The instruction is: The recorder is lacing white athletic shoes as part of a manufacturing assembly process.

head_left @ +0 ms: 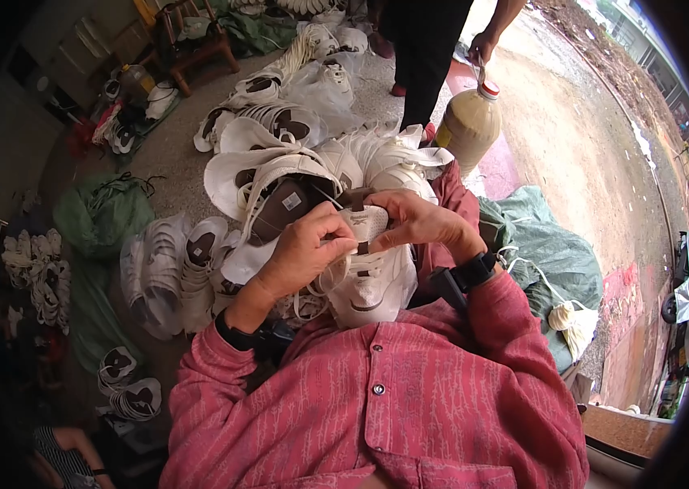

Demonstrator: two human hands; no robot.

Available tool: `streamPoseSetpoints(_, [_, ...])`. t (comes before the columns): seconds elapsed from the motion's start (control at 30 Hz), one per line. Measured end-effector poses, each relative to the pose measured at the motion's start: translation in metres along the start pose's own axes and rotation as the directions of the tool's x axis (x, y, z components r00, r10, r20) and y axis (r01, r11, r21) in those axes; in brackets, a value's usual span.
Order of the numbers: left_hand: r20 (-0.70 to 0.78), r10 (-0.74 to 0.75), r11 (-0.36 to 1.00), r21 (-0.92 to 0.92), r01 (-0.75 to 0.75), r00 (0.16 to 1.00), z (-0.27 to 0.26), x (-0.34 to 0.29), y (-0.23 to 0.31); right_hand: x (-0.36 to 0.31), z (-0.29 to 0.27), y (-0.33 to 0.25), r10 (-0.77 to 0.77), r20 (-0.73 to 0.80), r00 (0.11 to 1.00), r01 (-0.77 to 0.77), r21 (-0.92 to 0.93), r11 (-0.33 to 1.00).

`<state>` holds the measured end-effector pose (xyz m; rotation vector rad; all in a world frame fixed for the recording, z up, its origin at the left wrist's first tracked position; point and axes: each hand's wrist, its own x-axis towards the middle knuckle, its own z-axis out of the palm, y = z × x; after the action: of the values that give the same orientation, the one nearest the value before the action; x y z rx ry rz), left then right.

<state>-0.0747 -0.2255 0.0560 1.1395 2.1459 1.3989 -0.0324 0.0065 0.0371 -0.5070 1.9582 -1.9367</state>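
A white shoe upper (pixel 367 287) lies in my lap, its toe toward me and its tongue (pixel 363 222) pointing away. My left hand (pixel 305 251) is closed in a pinch beside the lace holes, on what looks like a white shoelace (pixel 330 277) that loops down below it. From the other side my right hand (pixel 419 222) grips the shoe upper, thumb across the opening and fingers behind the tongue. Just past my left hand, a stack of white shoe uppers (pixel 267 175) with dark brown linings leans close to my wrist.
Bagged uppers (pixel 157 277) lie at left, near a green sack (pixel 104 216). Another green sack (pixel 552 236) sits by my right elbow. Ahead, a standing person in dark trousers (pixel 426 49) holds a large red-capped jug (pixel 471 122). A wooden chair (pixel 190 41) stands far left.
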Motion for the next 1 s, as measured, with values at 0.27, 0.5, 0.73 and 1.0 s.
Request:
streamPoseSetpoints(0.27, [-0.014, 0.073, 0.993, 0.092, -0.072, 0.997, 0.0, -0.006, -0.004, 0.001, 0.003, 0.001, -0.072, -0.091, 0.993, 0.036, -0.346, 0.938])
streamPoseSetpoints(0.5, [-0.043, 0.044, 0.998, -0.033, -0.046, 0.998, 0.002, -0.013, -0.004, -0.001, 0.002, -0.002, 0.03, -0.069, 0.997, -0.046, -0.254, 0.966])
streamPoseSetpoints(0.73, [-0.218, 0.328, 0.903, 0.357, -0.238, 0.919, 0.022, -0.011, -0.009, 0.0, -0.003, 0.011, 0.06, -0.024, 0.998, -0.062, -0.098, 0.993])
streamPoseSetpoints(1.0, [-0.223, 0.206, 0.953, 0.267, -0.143, 0.953, 0.024, -0.013, -0.006, -0.002, -0.008, 0.005, 0.058, 0.061, 0.996, -0.055, -0.037, 0.998])
